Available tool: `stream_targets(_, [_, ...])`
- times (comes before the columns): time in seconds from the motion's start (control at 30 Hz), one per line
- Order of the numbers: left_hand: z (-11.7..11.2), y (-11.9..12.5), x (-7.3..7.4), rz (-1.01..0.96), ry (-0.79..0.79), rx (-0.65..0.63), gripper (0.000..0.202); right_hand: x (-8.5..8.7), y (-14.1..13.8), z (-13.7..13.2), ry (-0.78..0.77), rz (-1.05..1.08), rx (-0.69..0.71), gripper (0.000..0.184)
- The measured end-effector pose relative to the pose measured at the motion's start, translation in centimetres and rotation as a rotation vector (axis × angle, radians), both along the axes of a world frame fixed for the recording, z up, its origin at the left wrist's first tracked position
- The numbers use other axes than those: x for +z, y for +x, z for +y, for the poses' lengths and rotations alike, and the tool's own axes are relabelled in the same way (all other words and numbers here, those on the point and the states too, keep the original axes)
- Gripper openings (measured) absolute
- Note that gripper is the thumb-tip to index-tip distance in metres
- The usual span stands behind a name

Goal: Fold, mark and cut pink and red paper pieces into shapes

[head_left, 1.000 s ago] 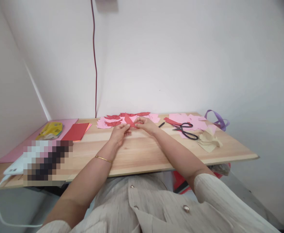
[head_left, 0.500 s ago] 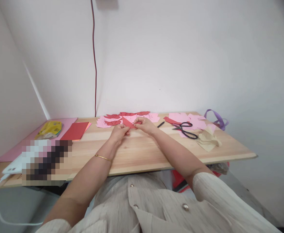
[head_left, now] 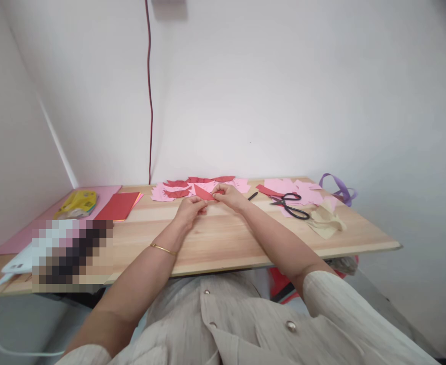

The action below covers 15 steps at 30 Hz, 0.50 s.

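Note:
A folded piece of red paper (head_left: pixel 203 192) is held just above the wooden table, its pointed end toward the wall. My right hand (head_left: pixel 227 196) pinches its right side between thumb and fingers. Close at its lower left, my left hand (head_left: pixel 192 209) has its fingers pressed together at the paper's near edge; the fingertips partly hide where they meet it. Behind both hands lie pink cut-out papers (head_left: pixel 162 191) and red cut-out papers (head_left: pixel 177 193) with jagged edges. A black pen-like stick (head_left: pixel 253 195) rests to the right of my right hand.
Black-handled scissors (head_left: pixel 292 205) lie among pink paper scraps (head_left: pixel 308 193) on the right, near crumpled beige paper (head_left: pixel 326 221) and a purple ribbon (head_left: pixel 340 189). Leftward are a red paper stack (head_left: pixel 118 206), a yellow packet (head_left: pixel 77 204) and a white device (head_left: pixel 19 263) with a cable.
The red paper has turned slightly in my fingers, and its crossed strip shape now shows as a single pointed flap. My left hand has shifted a little, while the right stays nearly in place.

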State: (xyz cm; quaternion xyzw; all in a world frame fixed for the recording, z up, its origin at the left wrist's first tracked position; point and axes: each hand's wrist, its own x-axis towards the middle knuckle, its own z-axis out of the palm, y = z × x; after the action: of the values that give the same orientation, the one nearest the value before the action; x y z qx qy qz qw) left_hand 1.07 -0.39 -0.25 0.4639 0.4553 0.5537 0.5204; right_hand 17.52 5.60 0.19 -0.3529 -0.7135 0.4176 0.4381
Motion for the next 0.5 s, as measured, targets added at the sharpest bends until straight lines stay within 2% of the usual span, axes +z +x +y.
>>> stream_targets(0.4, [0.42,0.35,-0.26,-0.017,0.019,0.087,0.017,0.33,-0.71,-0.65,-0.003,-0.001,0.026,0.009])
stream_targets(0.5, [0.21,0.45,-0.09,-0.053,-0.026,0.059,0.019,0.25,-0.76,-0.71,0.009,-0.018,0.011,0.01])
